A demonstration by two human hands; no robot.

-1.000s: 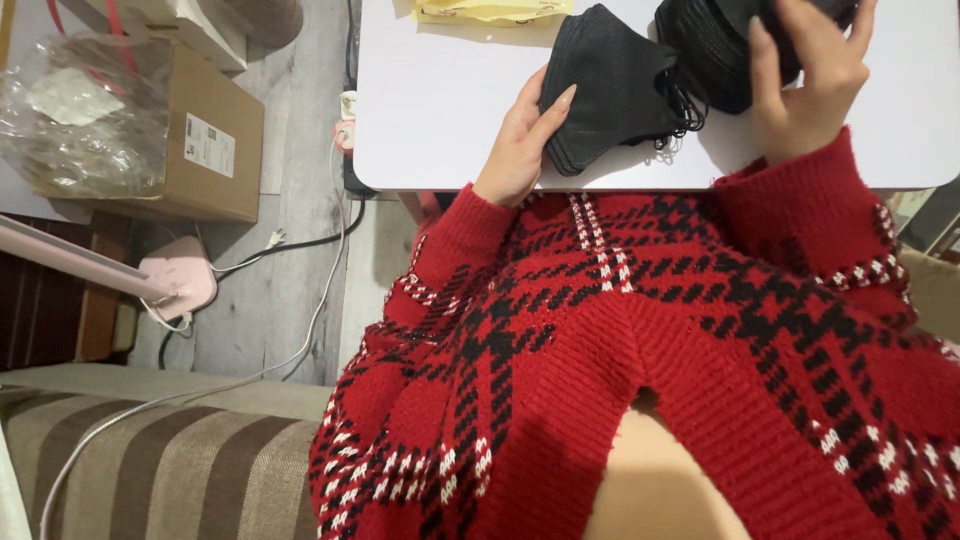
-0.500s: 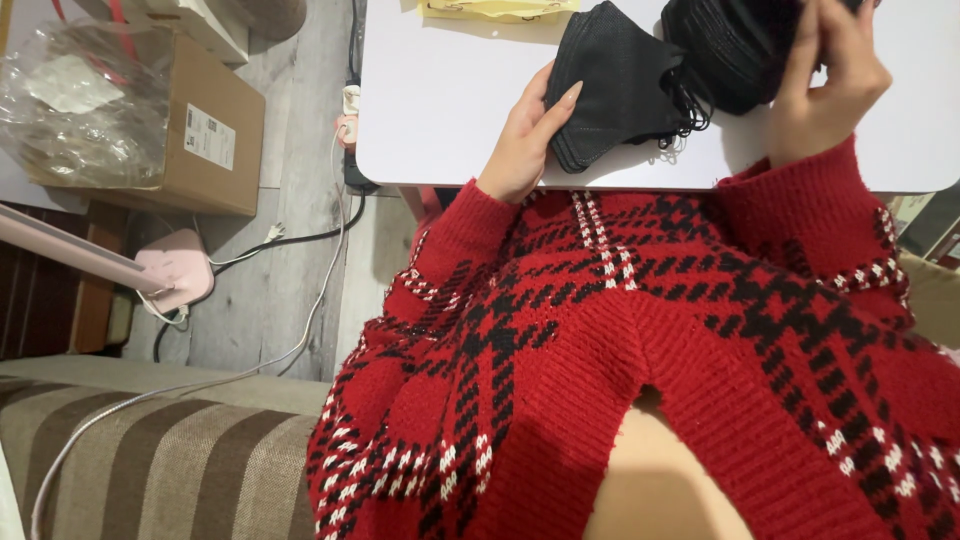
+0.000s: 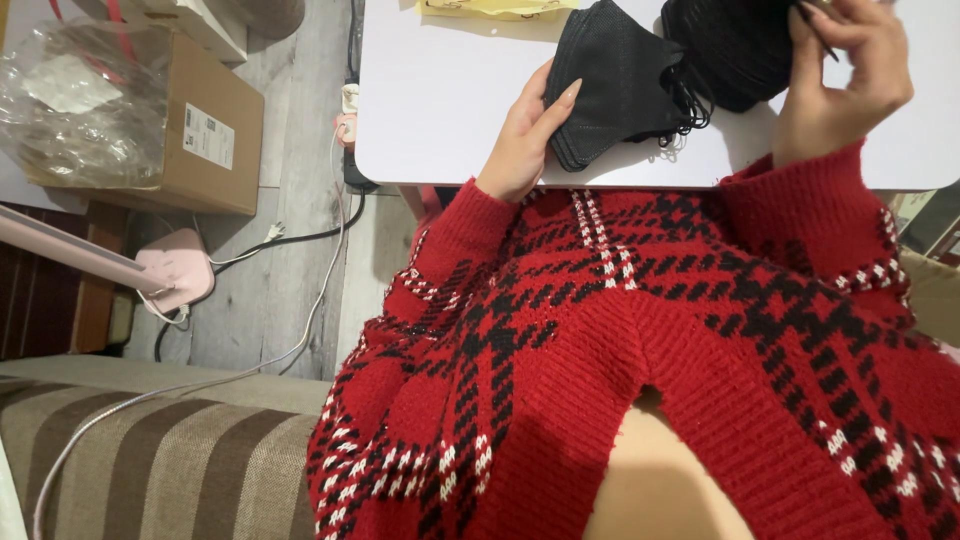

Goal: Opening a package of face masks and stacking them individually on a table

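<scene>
So, sorting black face masks at the white worktop (image 3: 450,110).
Left hand (image 3: 525,140) lies flat, fingers loose, steadying the folded stack of black masks (image 3: 615,90) at 12 o'clock. Right hand (image 3: 840,85), around 1 o'clock, pinches the second bundle of masks (image 3: 735,50). Looks like mid-separating; pulling one free probably needs a gentle peel.

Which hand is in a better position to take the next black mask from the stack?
Left. The left hand already rests on the stack of black masks; the right hand is busy pinching other black material.
</scene>
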